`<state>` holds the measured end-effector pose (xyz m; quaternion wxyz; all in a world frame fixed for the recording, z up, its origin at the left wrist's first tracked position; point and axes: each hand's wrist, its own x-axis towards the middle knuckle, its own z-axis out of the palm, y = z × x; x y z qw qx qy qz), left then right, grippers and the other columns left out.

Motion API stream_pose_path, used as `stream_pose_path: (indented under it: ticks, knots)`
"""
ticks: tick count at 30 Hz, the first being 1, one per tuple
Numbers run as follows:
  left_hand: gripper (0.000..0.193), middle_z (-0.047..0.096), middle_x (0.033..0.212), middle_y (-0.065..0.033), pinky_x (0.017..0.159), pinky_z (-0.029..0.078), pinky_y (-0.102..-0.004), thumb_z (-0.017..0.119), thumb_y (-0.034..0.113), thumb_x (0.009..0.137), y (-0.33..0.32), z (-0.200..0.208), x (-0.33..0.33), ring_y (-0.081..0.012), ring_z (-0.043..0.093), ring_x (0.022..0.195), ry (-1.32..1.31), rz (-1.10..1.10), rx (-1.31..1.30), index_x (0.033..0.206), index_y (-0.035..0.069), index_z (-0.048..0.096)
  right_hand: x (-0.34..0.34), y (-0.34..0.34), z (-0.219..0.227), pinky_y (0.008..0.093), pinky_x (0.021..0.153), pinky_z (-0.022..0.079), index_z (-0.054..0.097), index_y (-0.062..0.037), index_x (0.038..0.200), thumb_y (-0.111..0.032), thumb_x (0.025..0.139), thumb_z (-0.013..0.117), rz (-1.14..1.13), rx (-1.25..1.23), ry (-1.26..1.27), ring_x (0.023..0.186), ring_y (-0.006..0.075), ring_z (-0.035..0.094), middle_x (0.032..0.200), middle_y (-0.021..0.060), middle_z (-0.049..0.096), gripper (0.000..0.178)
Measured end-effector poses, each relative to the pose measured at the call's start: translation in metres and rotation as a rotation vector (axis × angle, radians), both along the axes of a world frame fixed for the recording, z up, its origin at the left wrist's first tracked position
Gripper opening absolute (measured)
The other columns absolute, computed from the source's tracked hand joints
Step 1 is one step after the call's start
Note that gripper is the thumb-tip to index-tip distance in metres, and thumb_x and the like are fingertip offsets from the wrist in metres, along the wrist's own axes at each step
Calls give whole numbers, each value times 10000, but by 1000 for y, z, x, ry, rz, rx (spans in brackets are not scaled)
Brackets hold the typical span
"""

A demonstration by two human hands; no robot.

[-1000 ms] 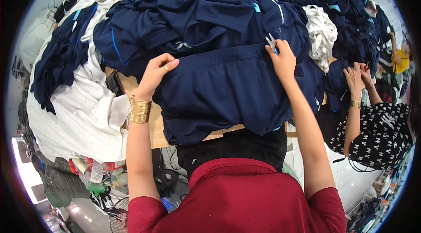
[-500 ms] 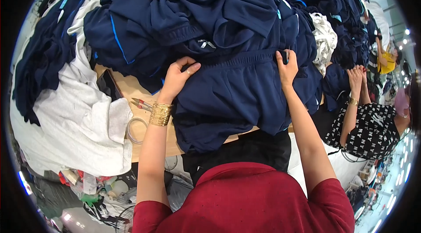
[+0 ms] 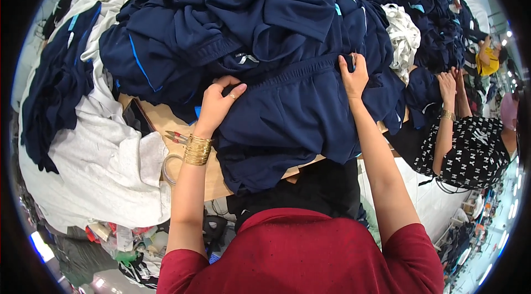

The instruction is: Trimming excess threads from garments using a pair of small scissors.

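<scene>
Navy elastic-waist shorts [image 3: 287, 117] lie spread across the near side of the table, their gathered waistband facing away from me and the lower part hanging in folds near the edge. At the waistband's left end, my left hand [image 3: 218, 103] pinches the fabric between thumb and fingers. My right hand [image 3: 354, 78] is closed on the waistband's other end. Behind the waistband rises a heap of navy garments [image 3: 238, 12] with blue piping. Beside my left wrist lie thread snips [image 3: 176, 137] with red on them, partly covered by my bangles.
A roll of tape [image 3: 167, 169] and a dark flat object [image 3: 138, 114] lie left. Pale grey cloth [image 3: 110, 167] drapes over the left side, with more navy garments [image 3: 58, 84] on it. White strips [image 3: 402, 37] sit right, near a co-worker's hands [image 3: 448, 86].
The whole view has shifted slightly, so the heap and shorts appear a little further left. Both hands keep their hold on the waistband, with little other change.
</scene>
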<state>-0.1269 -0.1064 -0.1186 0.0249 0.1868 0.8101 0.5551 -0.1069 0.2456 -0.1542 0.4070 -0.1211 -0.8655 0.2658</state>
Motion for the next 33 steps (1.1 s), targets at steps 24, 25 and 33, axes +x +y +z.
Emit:
stream_pose_path:
  ticks: [24, 25, 33]
  knots:
    - [182, 501, 703, 75, 594, 375, -165, 682, 66, 812, 82, 103, 125, 0, 442, 652, -502, -60, 456, 724, 68, 523, 152, -60, 133, 251, 607, 436, 654, -27, 878, -6, 776, 676, 601, -435, 7, 737, 141, 581, 838, 68, 619, 106]
    - [220, 476, 675, 78, 551, 336, -164, 695, 74, 809, 85, 102, 127, 6, 410, 620, -449, -49, 406, 700, 74, 503, 162, -68, 136, 248, 577, 428, 665, -33, 891, 27, 734, 704, 613, -411, -9, 723, 145, 576, 848, 75, 618, 173]
    - [292, 429, 650, 73, 515, 295, -175, 715, 79, 789, 98, 103, 135, -1, 361, 605, -333, -48, 336, 675, 63, 447, 163, -90, 128, 209, 472, 386, 657, -42, 875, 26, 729, 721, 628, -304, -18, 617, 105, 554, 874, 64, 618, 173]
